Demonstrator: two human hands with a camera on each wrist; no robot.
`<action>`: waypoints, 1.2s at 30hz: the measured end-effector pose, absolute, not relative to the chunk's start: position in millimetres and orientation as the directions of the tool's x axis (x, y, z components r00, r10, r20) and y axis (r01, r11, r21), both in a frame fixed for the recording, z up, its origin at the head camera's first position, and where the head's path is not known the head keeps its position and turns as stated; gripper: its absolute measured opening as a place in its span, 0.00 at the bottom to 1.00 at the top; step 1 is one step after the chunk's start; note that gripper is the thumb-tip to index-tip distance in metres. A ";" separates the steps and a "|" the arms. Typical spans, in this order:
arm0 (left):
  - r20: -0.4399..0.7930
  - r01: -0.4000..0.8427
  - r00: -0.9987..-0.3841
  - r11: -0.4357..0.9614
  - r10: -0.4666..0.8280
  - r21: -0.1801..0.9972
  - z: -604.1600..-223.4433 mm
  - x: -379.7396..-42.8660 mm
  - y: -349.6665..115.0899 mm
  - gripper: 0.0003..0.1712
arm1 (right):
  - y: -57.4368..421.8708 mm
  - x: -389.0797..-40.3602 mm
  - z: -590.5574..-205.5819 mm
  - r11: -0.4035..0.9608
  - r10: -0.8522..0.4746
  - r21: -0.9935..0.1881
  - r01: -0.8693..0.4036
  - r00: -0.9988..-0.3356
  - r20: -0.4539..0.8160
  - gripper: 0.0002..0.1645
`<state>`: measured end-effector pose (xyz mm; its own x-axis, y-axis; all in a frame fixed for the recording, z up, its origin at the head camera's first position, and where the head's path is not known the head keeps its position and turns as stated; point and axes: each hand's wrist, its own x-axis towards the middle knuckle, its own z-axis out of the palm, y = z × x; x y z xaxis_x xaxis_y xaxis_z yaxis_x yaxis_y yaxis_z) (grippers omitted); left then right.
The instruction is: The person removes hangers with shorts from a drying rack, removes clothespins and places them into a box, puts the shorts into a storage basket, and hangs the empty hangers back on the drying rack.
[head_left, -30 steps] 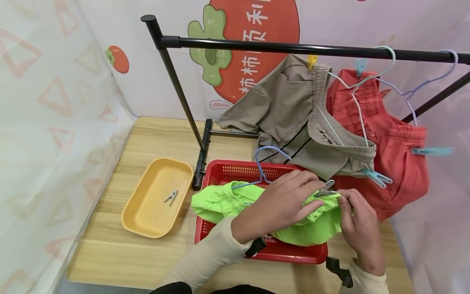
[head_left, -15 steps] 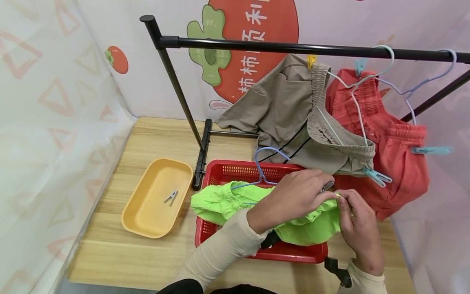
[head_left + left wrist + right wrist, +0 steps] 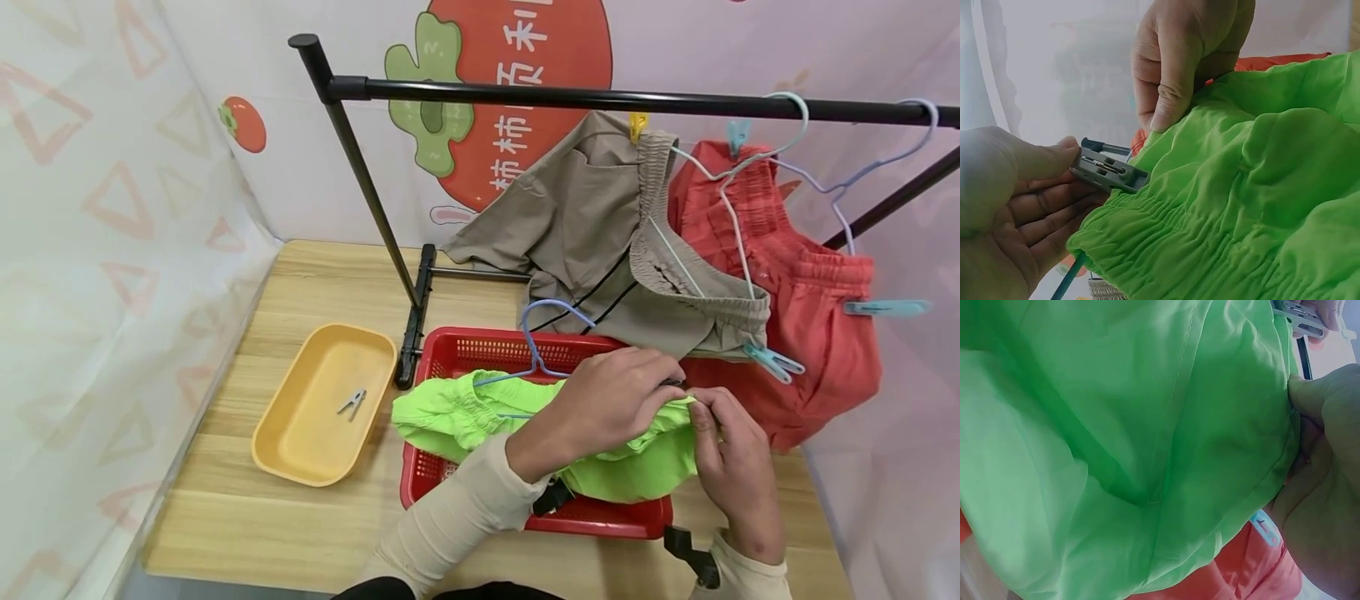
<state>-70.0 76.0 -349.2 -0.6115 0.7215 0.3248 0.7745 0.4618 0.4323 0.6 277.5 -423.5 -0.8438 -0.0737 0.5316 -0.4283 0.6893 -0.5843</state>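
Bright green elastic-waist shorts (image 3: 450, 408) lie over a red basket (image 3: 600, 521), with a blue hanger (image 3: 534, 333) inside the waistband. My left hand (image 3: 607, 400) pinches a grey clothespin (image 3: 1110, 170) between thumb and fingers. The clothespin's tip is right at the edge of the gathered waistband in the left wrist view. My right hand (image 3: 738, 467) pinches the shorts' fabric at the right end, thumb on top. In the right wrist view, the green cloth fills most of the picture, with the right hand (image 3: 1329, 444) gripping its edge.
Grey-brown trousers (image 3: 577, 208) and red shorts (image 3: 817, 350) hang from a black rack (image 3: 525, 93) on hangers, held by clothespins. A yellow tray (image 3: 300, 433) with another grey clothespin (image 3: 352, 403) stands left on the wooden table (image 3: 217, 517).
The left hand has moved slightly right and up toward the right hand, bringing the clothespin, now mostly hidden behind its fingers in the head view. The right hand keeps its hold.
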 end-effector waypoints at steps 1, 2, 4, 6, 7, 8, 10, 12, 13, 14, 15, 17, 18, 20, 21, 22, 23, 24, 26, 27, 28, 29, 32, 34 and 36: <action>0.336 0.777 -0.610 0.458 0.718 0.431 -349.2 -69.6 75.7 0.11 | 277.2 0.6 -423.3 0.689 -0.076 -0.583 -0.431 -0.843 0.533 0.06; 0.354 0.780 -0.607 0.449 0.712 0.436 -349.0 -69.2 75.2 0.11 | 276.9 0.4 -423.3 0.688 -0.078 -0.580 -0.436 -0.839 0.539 0.06; 0.387 0.788 -0.598 0.427 0.702 0.443 -348.2 -67.7 73.7 0.10 | 276.3 0.5 -423.4 0.689 -0.080 -0.578 -0.438 -0.838 0.540 0.05; 0.423 0.803 -0.580 0.401 0.696 0.442 -346.4 -65.5 71.5 0.11 | 276.1 0.3 -424.3 0.689 -0.081 -0.575 -0.441 -0.835 0.544 0.06; 0.448 0.809 -0.570 0.374 0.689 0.453 -345.3 -64.0 70.1 0.10 | 276.6 0.1 -424.8 0.691 -0.079 -0.576 -0.437 -0.838 0.540 0.06; 0.473 0.814 -0.560 0.347 0.680 0.466 -344.2 -62.2 68.4 0.10 | 276.9 -0.1 -425.6 0.693 -0.077 -0.574 -0.437 -0.836 0.544 0.06; 0.517 0.824 -0.545 0.307 0.660 0.476 -341.6 -58.4 63.6 0.10 | 278.0 -0.7 -427.0 0.696 -0.073 -0.575 -0.429 -0.840 0.538 0.07; 0.561 0.834 -0.530 0.274 0.635 0.478 -338.5 -54.8 56.4 0.09 | 279.0 -1.6 -428.2 0.700 -0.067 -0.575 -0.424 -0.840 0.538 0.07; 0.582 0.837 -0.526 0.257 0.619 0.483 -337.0 -53.1 51.9 0.09 | 279.5 -2.1 -428.8 0.702 -0.062 -0.574 -0.421 -0.840 0.539 0.06; 0.598 0.841 -0.523 0.253 0.607 0.478 -335.7 -51.6 46.8 0.09 | 279.7 -2.9 -429.5 0.704 -0.057 -0.573 -0.420 -0.837 0.544 0.05; 0.613 0.846 -0.518 0.251 0.597 0.471 -334.7 -50.3 41.0 0.09 | 279.9 -3.6 -430.1 0.704 -0.051 -0.575 -0.417 -0.837 0.545 0.05; 0.636 0.852 -0.514 0.252 0.576 0.460 -333.3 -48.0 28.1 0.10 | 280.4 -4.8 -431.1 0.704 -0.039 -0.578 -0.412 -0.836 0.548 0.04; 0.645 0.849 -0.517 0.243 0.562 0.469 -333.2 -47.1 21.1 0.10 | 280.7 -5.3 -431.4 0.704 -0.033 -0.582 -0.408 -0.837 0.547 0.04; 0.654 0.838 -0.534 0.231 0.535 0.495 -333.7 -45.9 6.9 0.12 | 281.5 -6.3 -432.1 0.702 -0.019 -0.589 -0.400 -0.837 0.547 0.04; 0.655 0.829 -0.547 0.230 0.521 0.510 -334.4 -45.5 -0.6 0.13 | 282.0 -6.7 -432.6 0.701 -0.013 -0.592 -0.398 -0.837 0.548 0.04; 0.653 0.819 -0.562 0.229 0.508 0.526 -335.5 -45.3 -8.3 0.14 | 282.6 -7.0 -432.9 0.700 -0.007 -0.595 -0.394 -0.837 0.547 0.04; 0.650 0.806 -0.579 0.226 0.492 0.547 -337.0 -45.3 -16.1 0.15 | 283.2 -7.3 -433.3 0.699 0.000 -0.599 -0.390 -0.838 0.546 0.04; 0.648 0.795 -0.594 0.223 0.477 0.565 -338.9 -45.7 -24.1 0.16 | 283.9 -7.6 -433.8 0.698 0.006 -0.602 -0.388 -0.837 0.548 0.03; 0.639 0.770 -0.627 0.228 0.446 0.596 -342.6 -45.7 -40.4 0.19 | 285.6 -8.6 -435.6 0.693 0.017 -0.608 -0.387 -0.834 0.551 0.03; 0.635 0.759 -0.642 0.238 0.429 0.606 -344.9 -45.5 -49.0 0.19 | 286.3 -9.1 -436.6 0.687 0.023 -0.616 -0.385 -0.836 0.549 0.04; 0.633 0.748 -0.657 0.246 0.409 0.617 -347.3 -45.2 -57.7 0.20 | 287.1 -9.7 -437.6 0.677 0.027 -0.629 -0.382 -0.841 0.540 0.04; 0.630 0.734 -0.674 0.254 0.386 0.630 -349.5 -44.7 -66.3 0.20 | 287.8 -10.5 -438.6 0.665 0.031 -0.644 -0.380 -0.846 0.532 0.04; 0.607 0.686 -0.728 0.312 0.319 0.658 -357.5 -42.5 -92.3 0.20 | 289.5 -12.5 -443.1 0.630 0.050 -0.683 -0.370 -0.858 0.511 0.05; 0.590 0.650 -0.759 0.360 0.276 0.669 -364.0 -42.0 -108.7 0.21 | 290.6 -13.2 -446.5 0.613 0.062 -0.700 -0.366 -0.861 0.505 0.06; 0.573 0.615 -0.784 0.415 0.236 0.671 -371.5 -42.2 -124.1 0.22 | 291.5 -12.9 -449.4 0.610 0.072 -0.701 -0.370 -0.855 0.514 0.07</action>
<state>-42.2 -124.1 -371.5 -0.7844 0.2365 0.5734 0.6152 0.4147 0.6705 -12.9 291.5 -449.4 -0.8549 0.0717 0.5139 -0.3700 0.6100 -0.7007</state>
